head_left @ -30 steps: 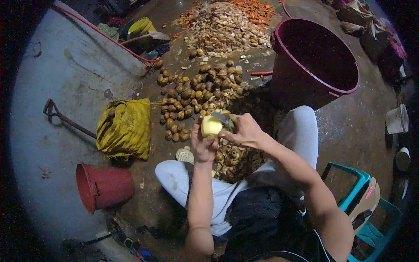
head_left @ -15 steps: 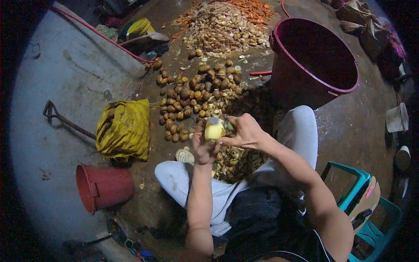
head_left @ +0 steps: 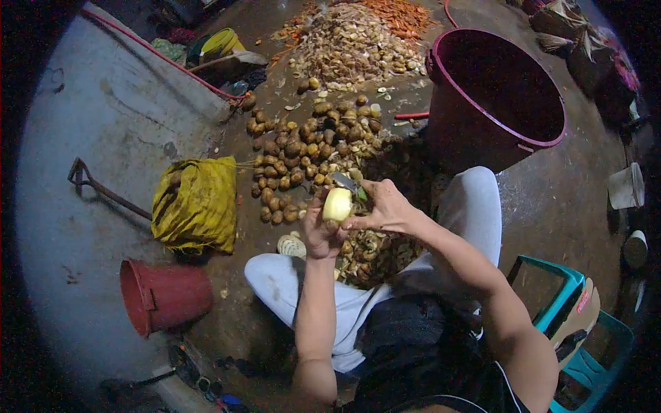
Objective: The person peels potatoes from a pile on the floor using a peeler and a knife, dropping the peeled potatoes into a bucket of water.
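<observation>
Above my lap, my left hand (head_left: 322, 230) is closed round a peeled, pale yellow potato (head_left: 337, 205). My right hand (head_left: 389, 206) grips a small knife, its grey blade (head_left: 344, 181) showing just above the potato; a bit of green shows by the fingers. The right thumb rests against the potato's lower right side. Beyond my hands lies a heap of unpeeled brown potatoes (head_left: 292, 148). Peelings (head_left: 372, 255) cover the floor between my legs. A pale, ridged piece (head_left: 292, 245) lies by my left knee.
A large dark red tub (head_left: 475, 131) stands ahead to the right. At the back are a pale peelings pile (head_left: 354, 51) and orange scraps (head_left: 406, 17). A yellow sack (head_left: 196, 203), a shovel handle (head_left: 110, 191) and a red bucket (head_left: 172, 296) are at left; a teal chair (head_left: 551, 289) at right.
The knife blade has moved from the potato's top face to just beyond its upper edge, tilting right. More of the pale potato surface shows. Both hands keep nearly the same place.
</observation>
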Tool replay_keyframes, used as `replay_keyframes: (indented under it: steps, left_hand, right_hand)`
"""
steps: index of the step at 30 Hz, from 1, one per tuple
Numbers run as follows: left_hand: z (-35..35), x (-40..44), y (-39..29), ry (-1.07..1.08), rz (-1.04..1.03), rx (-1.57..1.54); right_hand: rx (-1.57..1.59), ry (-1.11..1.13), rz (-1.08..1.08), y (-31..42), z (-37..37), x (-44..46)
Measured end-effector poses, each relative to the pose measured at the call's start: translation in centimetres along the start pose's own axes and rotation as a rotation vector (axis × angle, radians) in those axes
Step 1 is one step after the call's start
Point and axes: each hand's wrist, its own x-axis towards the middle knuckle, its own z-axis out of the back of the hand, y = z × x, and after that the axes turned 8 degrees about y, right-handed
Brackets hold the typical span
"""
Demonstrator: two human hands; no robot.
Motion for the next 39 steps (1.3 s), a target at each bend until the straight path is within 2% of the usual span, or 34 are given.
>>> replay_keyframes:
  steps: [2, 5, 8, 11, 13, 14, 15, 17, 19, 21, 28, 34, 36, 39]
  left_hand:
    - [0.1, -0.2, 0.1, -0.025, 0.016, 0.015]
    - [0.2, -0.3, 0.3, -0.019, 0.03, -0.06]
    - [0.9, -0.5, 0.8, -0.023, -0.007, -0.024]
    - [1.7, -0.7, 1.0, -0.042, 0.048, -0.04]
    - [-0.4, 0.1, 0.9, -0.072, -0.102, 0.016]
    - [-0.3, 0.1, 0.9, -0.072, -0.101, 0.016]
    - [-0.2, 0.1, 0.7, -0.08, -0.099, 0.002]
    - [0.1, 0.0, 0.3, -0.087, -0.095, -0.013]
    - [-0.1, 0.1, -0.5, -0.001, 0.033, -0.035]
    - [-0.3, 0.3, -0.1, 0.015, -0.007, -0.005]
    - [0.7, 0.1, 0.3, 0.028, -0.003, 0.077]
    - [0.8, -0.4, 1.0, -0.024, -0.086, 0.07]
    - [0.4, -0.4, 1.0, -0.035, -0.092, 0.057]
    - [0.3, -0.5, 1.1, -0.071, -0.106, 0.025]
  right_hand:
    - [-0.028, 0.041, -0.028, 0.0, -0.2, 0.1]
    - [0.032, -0.012, 0.02, -0.1, -0.4, 0.1]
    - [-0.038, -0.019, 0.033, -0.2, -0.5, 0.0]
    - [-0.215, -0.055, 0.04, 0.1, -0.9, -0.3]
    - [-0.359, -0.089, 0.068, 0.3, -1.1, -0.5]
    - [-0.363, -0.1, 0.074, 0.3, -1.0, -0.5]
    - [-0.362, -0.1, 0.073, 0.4, -0.8, -0.5]
    - [-0.144, -0.092, 0.032, 0.6, -0.1, -0.3]
    - [-0.064, -0.039, -0.016, 0.4, 0.3, -0.1]
    - [0.027, 0.001, 0.001, 0.7, 0.8, -0.2]
    - [-0.027, 0.028, 0.028, -0.3, 0.1, -0.1]
    - [-0.179, -0.004, 0.053, 0.0, -0.3, -0.6]
    - [-0.378, -0.092, 0.047, 0.6, -0.3, -0.8]
    - [-0.434, -0.135, 0.085, 0.4, -0.8, -0.7]
